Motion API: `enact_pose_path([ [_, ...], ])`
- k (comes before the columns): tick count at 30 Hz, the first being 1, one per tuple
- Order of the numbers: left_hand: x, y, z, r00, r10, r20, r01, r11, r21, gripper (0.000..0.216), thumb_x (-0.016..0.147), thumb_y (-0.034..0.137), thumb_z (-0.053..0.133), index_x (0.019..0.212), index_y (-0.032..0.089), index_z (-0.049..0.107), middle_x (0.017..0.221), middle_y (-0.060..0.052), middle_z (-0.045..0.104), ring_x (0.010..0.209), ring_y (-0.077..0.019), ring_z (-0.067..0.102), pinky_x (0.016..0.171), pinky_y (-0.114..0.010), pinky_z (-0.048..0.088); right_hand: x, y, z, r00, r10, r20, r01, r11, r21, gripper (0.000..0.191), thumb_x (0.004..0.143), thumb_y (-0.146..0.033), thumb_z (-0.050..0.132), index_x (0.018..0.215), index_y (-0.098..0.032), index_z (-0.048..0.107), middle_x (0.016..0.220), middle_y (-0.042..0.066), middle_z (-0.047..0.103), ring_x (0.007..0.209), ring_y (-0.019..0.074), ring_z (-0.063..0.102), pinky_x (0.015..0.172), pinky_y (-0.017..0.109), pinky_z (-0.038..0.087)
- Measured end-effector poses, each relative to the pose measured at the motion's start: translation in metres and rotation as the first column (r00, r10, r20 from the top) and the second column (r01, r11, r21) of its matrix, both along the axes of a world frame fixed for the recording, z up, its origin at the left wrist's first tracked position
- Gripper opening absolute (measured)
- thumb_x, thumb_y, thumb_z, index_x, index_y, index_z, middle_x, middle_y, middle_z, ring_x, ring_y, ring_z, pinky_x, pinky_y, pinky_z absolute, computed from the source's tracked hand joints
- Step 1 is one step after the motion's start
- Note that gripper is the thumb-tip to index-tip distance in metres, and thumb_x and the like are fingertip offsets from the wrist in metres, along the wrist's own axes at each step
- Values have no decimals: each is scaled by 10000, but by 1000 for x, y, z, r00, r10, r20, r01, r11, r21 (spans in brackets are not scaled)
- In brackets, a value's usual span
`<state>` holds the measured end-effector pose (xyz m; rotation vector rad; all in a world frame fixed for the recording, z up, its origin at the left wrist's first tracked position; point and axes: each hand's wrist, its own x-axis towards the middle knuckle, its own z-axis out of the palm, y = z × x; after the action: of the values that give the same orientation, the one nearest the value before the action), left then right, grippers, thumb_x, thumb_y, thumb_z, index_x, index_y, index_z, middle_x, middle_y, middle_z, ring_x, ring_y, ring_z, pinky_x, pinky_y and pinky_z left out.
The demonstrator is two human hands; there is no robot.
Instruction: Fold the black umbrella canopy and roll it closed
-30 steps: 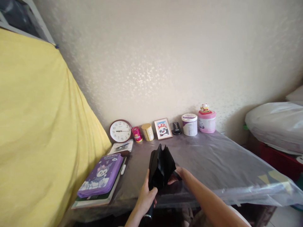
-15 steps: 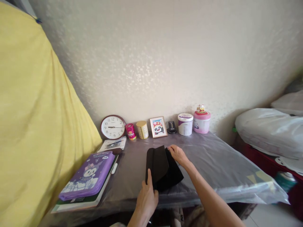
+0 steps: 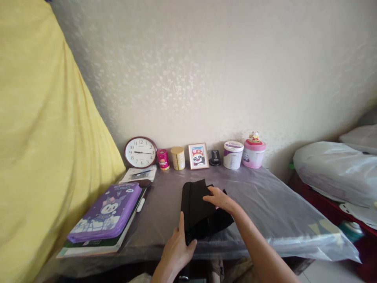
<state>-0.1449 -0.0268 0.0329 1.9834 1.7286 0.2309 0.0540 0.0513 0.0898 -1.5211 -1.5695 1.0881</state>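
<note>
A black folded case with stiff flaps lies at the near middle of the table; I cannot make out its exact kind. My left hand grips its near left edge, the index finger stretched along the side and the thumb at the near corner. Over on the right, my right hand has its fingertips on the top panel and takes hold of a flap there. The loose right part of the case spreads out beneath my right wrist. My right thumb is mostly hidden by the hand.
A purple pencil case rests on books at the left, beside a yellow curtain. Along the wall stand a clock, a pink can, a yellow-lidded can, a panda picture frame and two tubs.
My right hand has moved from the flap's far edge inward and nearer, onto the top panel. The right flap has shifted a little to the right. My left hand keeps its hold.
</note>
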Motion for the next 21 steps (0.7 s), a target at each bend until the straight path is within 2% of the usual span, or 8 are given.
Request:
enact_pose_path([
  [4, -3, 0, -3, 999, -24, 32, 26, 997, -66, 901, 808, 284, 501, 1420, 116, -139, 1000, -129, 673, 921, -246, 642, 745, -285, 437, -12, 3, 3, 975, 57, -213, -56, 998, 11, 156, 682, -260, 612, 801, -159, 598, 700, -3, 646, 595, 126, 600, 482, 198, 441],
  [7, 0, 0, -6, 1000, -4, -13, 3, 999, -55, 883, 798, 248, 492, 1427, 122, -114, 971, -133, 683, 907, -266, 648, 717, -306, 442, -28, 7, 2, 932, 86, -353, -84, 996, 19, 285, 666, -301, 636, 916, -166, 616, 821, 18, 685, 750, 167, 646, 662, 263, 507],
  [10, 3, 1, -9, 998, 14, -68, -17, 999, -42, 862, 788, 236, 491, 1435, 127, -68, 941, -132, 693, 878, -275, 657, 694, -320, 444, -45, 13, -3, 896, 94, -435, -93, 995, 24, 391, 651, -329, 661, 1009, -178, 613, 891, 39, 693, 862, 206, 650, 775, 323, 508],
  [15, 5, 0, -7, 996, 6, -93, -8, 1000, -26, 739, 770, 231, 500, 1413, 82, 170, 949, -154, 690, 910, -299, 650, 721, -346, 460, -71, 24, -17, 890, 73, -449, -80, 997, 3, 452, 658, -332, 683, 1081, -191, 607, 975, 68, 680, 954, 230, 628, 822, 342, 495],
  [21, 7, -1, -5, 993, 8, -119, -10, 1000, -10, 564, 773, 212, 494, 1303, 66, 370, 964, -166, 682, 909, -299, 649, 728, -353, 472, -91, 30, -34, 922, 79, -379, -95, 995, -22, 413, 682, -285, 659, 1072, -165, 591, 984, 73, 672, 914, 221, 639, 796, 336, 504],
])
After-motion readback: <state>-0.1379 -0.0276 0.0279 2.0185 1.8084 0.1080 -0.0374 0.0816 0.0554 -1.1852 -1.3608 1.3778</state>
